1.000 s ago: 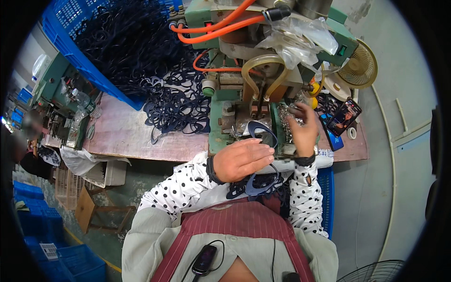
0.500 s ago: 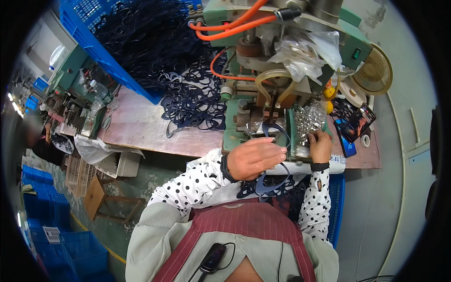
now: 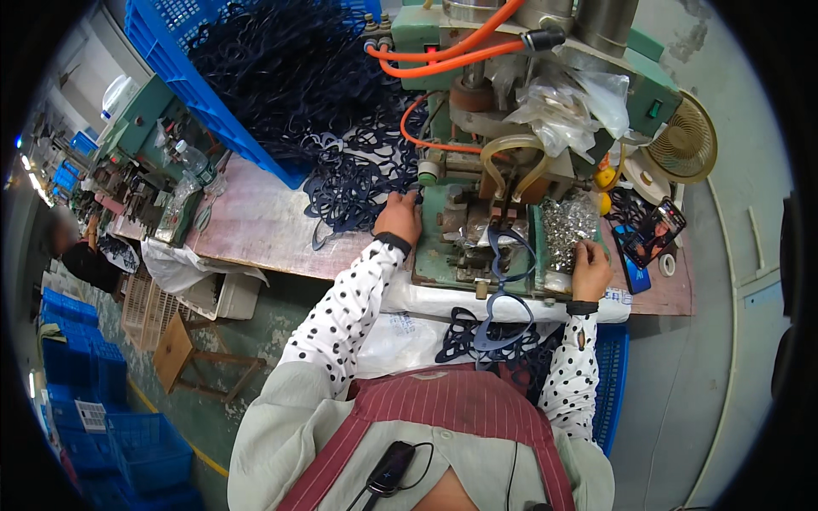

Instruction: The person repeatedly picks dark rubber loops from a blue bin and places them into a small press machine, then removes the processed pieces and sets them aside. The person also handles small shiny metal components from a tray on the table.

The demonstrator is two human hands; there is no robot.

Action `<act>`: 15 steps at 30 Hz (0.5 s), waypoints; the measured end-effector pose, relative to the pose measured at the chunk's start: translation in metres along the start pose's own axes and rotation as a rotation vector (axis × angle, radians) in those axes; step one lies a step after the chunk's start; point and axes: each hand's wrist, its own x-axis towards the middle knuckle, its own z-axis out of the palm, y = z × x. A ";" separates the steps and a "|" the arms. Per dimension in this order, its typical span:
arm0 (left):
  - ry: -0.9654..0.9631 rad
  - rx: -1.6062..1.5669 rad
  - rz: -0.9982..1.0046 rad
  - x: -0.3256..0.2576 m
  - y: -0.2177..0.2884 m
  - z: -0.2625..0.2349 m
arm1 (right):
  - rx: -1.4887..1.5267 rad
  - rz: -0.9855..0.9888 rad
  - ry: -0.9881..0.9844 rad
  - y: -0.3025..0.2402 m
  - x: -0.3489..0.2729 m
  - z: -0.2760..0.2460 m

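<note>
My left hand [image 3: 399, 218] is at the right edge of a pile of dark blue looped strips [image 3: 345, 200], beside the green press machine [image 3: 434, 260]. Its fingers are bent together, and what lies under the fingertips is hidden. One dark blue looped strip [image 3: 503, 335] hangs from the press's working point down over the front edge, with neither hand on it. My right hand [image 3: 591, 271] rests at the near right of a green tray heaped with small shiny metal pieces [image 3: 568, 228]. Thumb and fingers are pinched there; anything between them is too small to make out.
A blue crate [image 3: 213, 106] full of dark strips stands behind the pile. Orange hoses [image 3: 452, 64] cross above the press. Two phones [image 3: 654, 234], a tape roll [image 3: 668, 265] and a fan [image 3: 682, 136] are at the right. More strips [image 3: 464, 336] lie below the table edge.
My left hand has left the looped strip at the press and moved left and away from me to the pile. That strip now hangs by itself. My right hand stays by the metal pieces.
</note>
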 end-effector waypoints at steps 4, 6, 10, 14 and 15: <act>-0.274 0.197 -0.228 0.019 -0.007 0.018 | 0.007 0.036 -0.002 0.004 0.000 0.002; -0.273 0.190 -0.227 0.016 -0.016 0.015 | 0.032 0.029 -0.010 0.002 -0.001 0.002; -0.186 0.053 -0.087 -0.011 -0.012 -0.018 | 0.082 0.122 0.042 -0.005 -0.003 -0.001; 0.131 -0.058 0.158 -0.033 0.011 -0.053 | 0.100 0.061 -0.020 -0.018 0.000 -0.005; 0.245 -0.153 0.326 -0.038 0.029 -0.069 | 0.173 0.053 -0.056 -0.025 0.003 -0.005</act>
